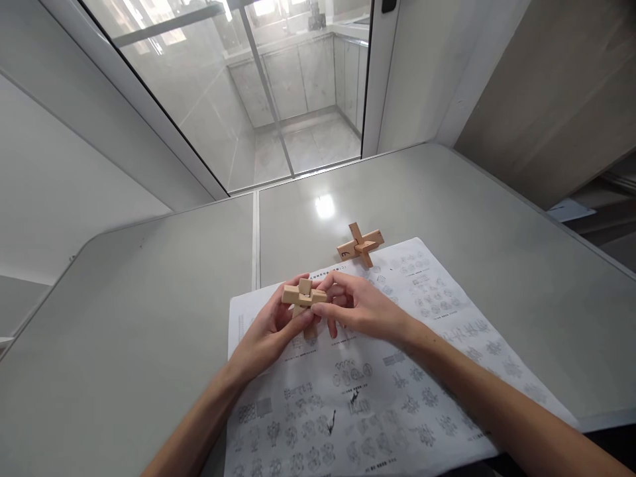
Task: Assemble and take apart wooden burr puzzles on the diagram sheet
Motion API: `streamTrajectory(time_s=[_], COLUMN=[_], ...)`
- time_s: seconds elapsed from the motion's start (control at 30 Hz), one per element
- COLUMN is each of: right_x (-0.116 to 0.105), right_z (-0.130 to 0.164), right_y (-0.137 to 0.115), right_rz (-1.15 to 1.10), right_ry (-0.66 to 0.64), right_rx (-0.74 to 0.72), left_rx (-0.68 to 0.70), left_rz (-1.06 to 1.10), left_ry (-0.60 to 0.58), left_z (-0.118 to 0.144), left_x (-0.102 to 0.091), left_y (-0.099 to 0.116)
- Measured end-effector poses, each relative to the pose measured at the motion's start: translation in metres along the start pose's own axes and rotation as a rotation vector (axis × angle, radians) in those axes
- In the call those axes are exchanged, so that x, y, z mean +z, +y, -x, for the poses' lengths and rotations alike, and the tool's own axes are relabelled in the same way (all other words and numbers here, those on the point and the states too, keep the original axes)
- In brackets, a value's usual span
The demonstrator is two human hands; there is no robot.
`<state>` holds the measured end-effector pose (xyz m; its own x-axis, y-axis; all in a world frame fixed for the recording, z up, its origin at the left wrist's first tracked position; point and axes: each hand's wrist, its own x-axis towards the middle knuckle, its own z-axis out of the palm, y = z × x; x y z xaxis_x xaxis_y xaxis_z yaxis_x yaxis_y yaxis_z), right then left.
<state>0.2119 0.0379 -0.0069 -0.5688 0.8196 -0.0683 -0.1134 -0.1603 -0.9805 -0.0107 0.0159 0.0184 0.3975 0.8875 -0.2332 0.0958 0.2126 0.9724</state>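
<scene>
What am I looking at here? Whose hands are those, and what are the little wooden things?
There is no machine here. A person wears a camera on their head, so the one picture looks forward and down, just as their eyes would. The arms coming in from the bottom are their own. Together, the left hand and the right hand hold a small wooden puzzle made of crossed blocks, lifted a little above the paper. A second wooden cross lies farther away, at the top edge of a big printed sheet full of small drawings. The sheet lies on a grey table. Behind the table is a glass door.
</scene>
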Motion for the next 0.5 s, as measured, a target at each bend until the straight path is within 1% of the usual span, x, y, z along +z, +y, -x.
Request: streamTrajectory(time_s=[0.13, 0.5], right_x=[-0.0007, -0.0001], right_z=[-0.0006, -0.0005], right_y=[0.001, 0.0], right_rz=[-0.016, -0.026], right_ry=[-0.013, -0.013], right_rx=[-0.005, -0.001], left_rx=[-0.011, -0.01], left_rz=[-0.03, -0.066], left_ry=[0.035, 0.028], left_z=[0.0017, 0.0026], left_x=[0.0001, 0.001], left_y=[0.0002, 0.0028])
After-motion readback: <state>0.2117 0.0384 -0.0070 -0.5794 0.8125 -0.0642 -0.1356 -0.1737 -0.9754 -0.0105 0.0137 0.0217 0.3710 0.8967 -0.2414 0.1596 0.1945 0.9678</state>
